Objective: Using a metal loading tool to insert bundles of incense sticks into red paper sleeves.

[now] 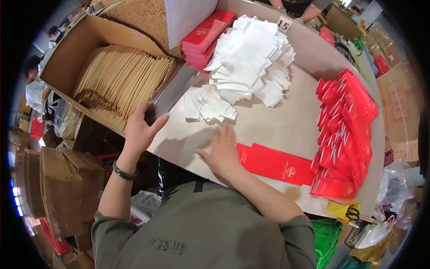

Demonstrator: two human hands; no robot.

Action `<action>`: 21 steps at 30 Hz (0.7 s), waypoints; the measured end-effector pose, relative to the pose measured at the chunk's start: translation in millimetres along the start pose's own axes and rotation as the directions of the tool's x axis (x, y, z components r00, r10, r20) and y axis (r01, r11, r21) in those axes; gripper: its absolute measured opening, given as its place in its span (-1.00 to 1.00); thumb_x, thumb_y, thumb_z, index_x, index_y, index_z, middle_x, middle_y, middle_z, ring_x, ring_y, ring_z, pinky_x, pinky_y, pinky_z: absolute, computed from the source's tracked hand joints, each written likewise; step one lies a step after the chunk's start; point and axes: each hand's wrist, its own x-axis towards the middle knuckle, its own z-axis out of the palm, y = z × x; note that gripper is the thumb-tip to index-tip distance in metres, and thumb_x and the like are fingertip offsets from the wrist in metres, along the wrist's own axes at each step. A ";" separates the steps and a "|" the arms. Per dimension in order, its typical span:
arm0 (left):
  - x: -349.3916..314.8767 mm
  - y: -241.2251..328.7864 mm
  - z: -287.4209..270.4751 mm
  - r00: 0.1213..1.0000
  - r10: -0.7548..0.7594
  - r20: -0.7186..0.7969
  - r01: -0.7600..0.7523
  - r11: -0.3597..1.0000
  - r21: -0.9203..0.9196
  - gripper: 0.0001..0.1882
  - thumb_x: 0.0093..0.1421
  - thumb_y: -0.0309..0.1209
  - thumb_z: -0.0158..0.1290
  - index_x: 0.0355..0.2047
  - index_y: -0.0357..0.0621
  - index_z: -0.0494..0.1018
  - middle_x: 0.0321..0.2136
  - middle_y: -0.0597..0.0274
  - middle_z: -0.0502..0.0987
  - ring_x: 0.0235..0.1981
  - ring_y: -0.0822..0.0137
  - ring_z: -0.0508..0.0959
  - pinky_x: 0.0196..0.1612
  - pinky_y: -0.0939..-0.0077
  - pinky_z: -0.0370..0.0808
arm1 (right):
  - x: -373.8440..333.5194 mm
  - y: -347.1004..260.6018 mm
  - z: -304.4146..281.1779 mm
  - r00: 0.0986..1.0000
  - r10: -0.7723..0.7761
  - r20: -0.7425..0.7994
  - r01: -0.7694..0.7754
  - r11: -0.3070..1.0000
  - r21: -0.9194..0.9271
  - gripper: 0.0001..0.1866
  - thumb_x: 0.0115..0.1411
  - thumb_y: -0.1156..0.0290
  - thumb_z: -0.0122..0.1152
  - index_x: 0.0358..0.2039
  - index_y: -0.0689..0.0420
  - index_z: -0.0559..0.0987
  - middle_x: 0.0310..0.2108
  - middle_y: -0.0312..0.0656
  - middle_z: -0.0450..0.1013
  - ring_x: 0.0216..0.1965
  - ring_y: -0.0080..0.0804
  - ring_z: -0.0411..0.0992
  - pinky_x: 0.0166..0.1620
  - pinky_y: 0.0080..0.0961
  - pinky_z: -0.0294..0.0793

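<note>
My left hand (139,127) is at the near right edge of a cardboard box (62,74), next to the thin wooden chopsticks (121,76) lined up inside. Its thumb stands apart from the fingers, and I see nothing held. My right hand (222,150) reaches over the table with fingers stretched, their tips just below a small fan of white folded napkins (209,105). To the right of that hand, long red paper sleeves (280,165) lie flat, overlapping. A larger heap of white napkins (251,58) is farther back.
A thick pile of red printed packets (345,130) covers the table's right side. Behind the napkins sits a stack of red sleeves (207,38). Yellow material and black-handled scissors (352,212) are at the near right edge. Another person's hand (299,20) shows across the table.
</note>
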 end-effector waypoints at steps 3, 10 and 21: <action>6.6 18.0 15.6 0.994 0.094 0.050 -0.086 0.986 -0.140 -0.51 0.11 -0.09 0.30 -0.25 -0.29 0.44 -0.51 0.13 0.49 -0.47 0.31 0.45 -0.34 0.40 0.43 | -2.4 -58.7 41.4 0.872 -0.488 0.044 0.432 0.808 0.402 -0.32 0.24 0.01 0.15 0.13 0.38 0.39 0.22 0.24 0.20 0.27 0.07 0.18 0.35 -0.17 0.09; -5.0 12.3 37.2 0.928 -0.088 0.361 0.124 0.989 -0.078 -0.56 0.10 -0.24 0.28 -0.18 -0.29 0.40 -0.39 0.21 0.48 -0.35 0.45 0.45 -0.24 0.49 0.44 | -22.8 11.4 -14.8 0.808 -0.486 -0.333 0.588 0.697 0.410 -0.78 -0.02 0.34 0.41 -0.43 0.14 0.55 -0.28 -0.09 0.51 -0.10 -0.05 0.45 -0.04 -0.17 0.44; -65.9 86.1 156.0 0.497 0.274 0.823 0.393 0.775 -0.495 -0.35 0.06 -0.50 0.20 0.19 -0.25 0.30 -0.10 0.31 0.44 -0.13 0.48 0.42 -0.03 0.52 0.42 | -83.9 151.6 -68.2 0.985 -0.167 0.035 0.155 0.964 0.217 -0.37 -0.05 0.25 0.47 0.01 0.24 0.46 0.19 0.04 0.29 0.20 0.04 0.29 0.27 -0.30 0.30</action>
